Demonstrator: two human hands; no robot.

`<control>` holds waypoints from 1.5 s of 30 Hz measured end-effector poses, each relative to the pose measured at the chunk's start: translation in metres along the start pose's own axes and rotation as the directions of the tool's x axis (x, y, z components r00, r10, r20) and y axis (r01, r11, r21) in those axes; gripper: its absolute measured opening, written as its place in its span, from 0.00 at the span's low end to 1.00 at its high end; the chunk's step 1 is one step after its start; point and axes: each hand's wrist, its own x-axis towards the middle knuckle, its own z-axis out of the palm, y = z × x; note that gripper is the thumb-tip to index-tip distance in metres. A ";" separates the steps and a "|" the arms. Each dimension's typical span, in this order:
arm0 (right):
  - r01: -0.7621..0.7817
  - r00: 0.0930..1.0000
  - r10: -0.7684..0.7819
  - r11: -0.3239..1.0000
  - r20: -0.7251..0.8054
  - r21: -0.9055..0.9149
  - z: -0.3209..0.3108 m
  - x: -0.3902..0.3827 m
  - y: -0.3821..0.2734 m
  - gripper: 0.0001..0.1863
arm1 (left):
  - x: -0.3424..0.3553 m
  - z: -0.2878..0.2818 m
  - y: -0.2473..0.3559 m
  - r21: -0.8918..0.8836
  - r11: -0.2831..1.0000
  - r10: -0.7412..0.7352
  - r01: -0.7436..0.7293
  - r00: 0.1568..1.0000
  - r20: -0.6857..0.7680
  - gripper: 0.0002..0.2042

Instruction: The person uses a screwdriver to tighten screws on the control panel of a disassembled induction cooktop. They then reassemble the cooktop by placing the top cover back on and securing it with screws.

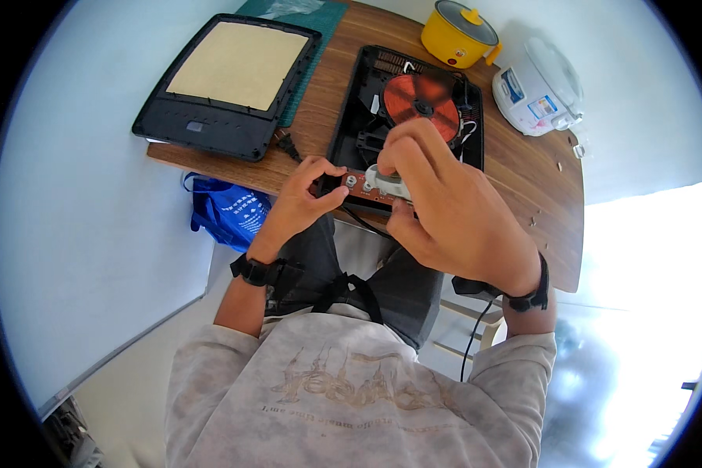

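An opened black induction cooker base [351, 117] lies on the wooden table [522, 171], its copper-red coil [421, 97] exposed. Along its near edge runs a narrow brown circuit board [359, 183]. My left hand [304, 195] pinches the left end of that board with thumb and fingers. My right hand [444, 203] is curled around a small white and grey part [386, 181] on the board; what exactly it is stays hidden under my fingers.
The cooker's black top panel [226, 78] with a beige plate lies upside down at the back left on a green mat [327, 31]. A yellow pot [456, 35] and white rice cooker [538, 86] stand at the back right. A blue bag [230, 214] sits below the table.
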 end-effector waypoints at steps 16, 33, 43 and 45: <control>0.148 0.979 -0.149 0.989 -0.139 -0.017 -0.001 0.042 0.022 0.20 | 0.001 0.005 0.003 -0.034 0.999 -0.037 0.036 0.999 -0.035 0.19; 0.227 0.969 -0.220 0.972 -0.113 0.054 -0.008 0.051 0.032 0.13 | 0.003 0.002 0.000 0.038 0.999 -0.021 0.020 1.000 0.001 0.19; 0.274 0.959 -0.273 0.962 -0.078 0.004 -0.012 0.051 0.035 0.12 | 0.003 0.001 0.000 0.037 0.999 -0.039 0.039 0.999 0.015 0.19; 0.280 0.959 -0.281 0.960 -0.045 -0.025 -0.014 0.052 0.034 0.11 | 0.002 0.001 -0.001 0.042 0.999 -0.021 0.020 1.000 0.009 0.19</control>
